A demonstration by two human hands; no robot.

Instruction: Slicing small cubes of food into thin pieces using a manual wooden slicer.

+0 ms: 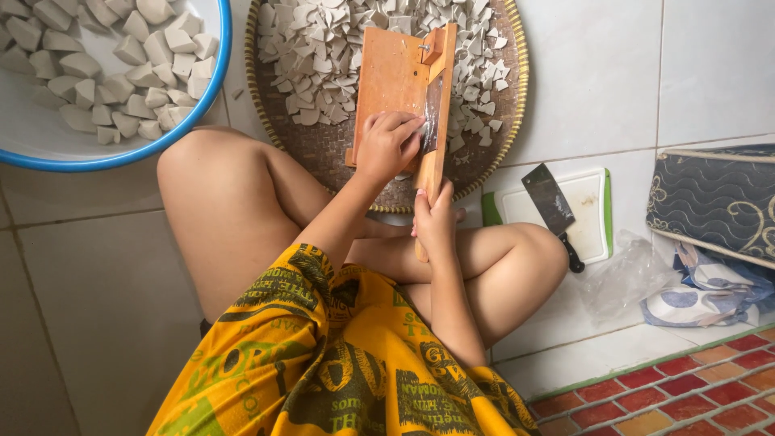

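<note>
A wooden slicer board (395, 77) with a metal blade (432, 113) leans over a round woven tray (323, 153) heaped with thin white slices (311, 56). My left hand (386, 145) presses down on the board beside the blade, its fingers curled over a white chunk that is mostly hidden. My right hand (434, 220) grips the lower end of the board's side rail, just above my crossed legs.
A blue-rimmed basin (206, 89) of white chunks stands at the top left. On the right, a cleaver (551, 202) lies on a white cutting board (593, 206). Beyond it are a clear plastic bag (626, 274), a dark quilted cushion (714, 198) and red floor tiles (686, 396).
</note>
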